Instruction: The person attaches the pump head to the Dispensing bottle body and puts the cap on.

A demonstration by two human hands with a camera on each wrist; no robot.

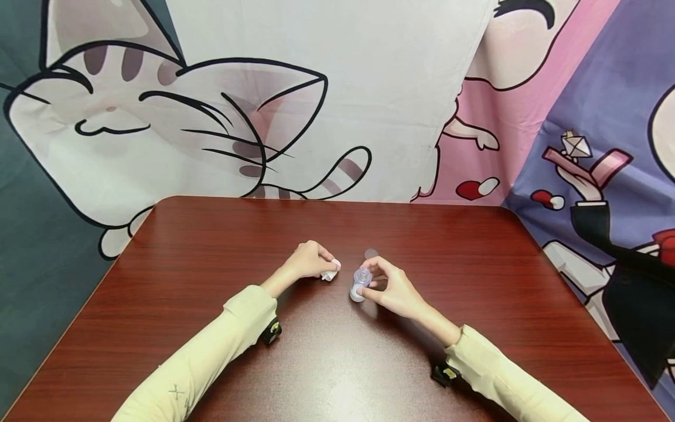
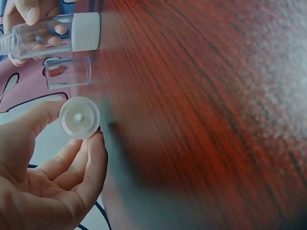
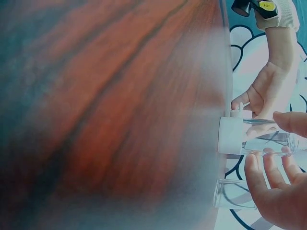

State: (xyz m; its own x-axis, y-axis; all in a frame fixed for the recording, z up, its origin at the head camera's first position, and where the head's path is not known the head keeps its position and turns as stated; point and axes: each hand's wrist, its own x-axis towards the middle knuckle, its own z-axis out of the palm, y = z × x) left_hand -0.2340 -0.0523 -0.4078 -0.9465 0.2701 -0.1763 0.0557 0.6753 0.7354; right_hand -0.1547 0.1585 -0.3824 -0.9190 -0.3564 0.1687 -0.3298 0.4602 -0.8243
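My left hand (image 1: 310, 262) pinches a small white pump head (image 2: 79, 118) between thumb and fingertips, just above the table. Its round underside with a central stub faces the left wrist camera. To the right, my right hand (image 1: 395, 288) grips a clear bottle (image 2: 45, 36) with a white base (image 3: 230, 135), thumb on one side and fingers on the other. The bottle is upright and its threaded neck is uncovered. Close behind it stands a clear cap (image 2: 69, 73), faint in the head view.
The dark red wooden table (image 1: 237, 228) runs back to a cloth backdrop (image 1: 390, 99) with cartoon figures. A small black device (image 1: 271, 331) sits at the left cuff, and another (image 1: 445, 373) at the right cuff.
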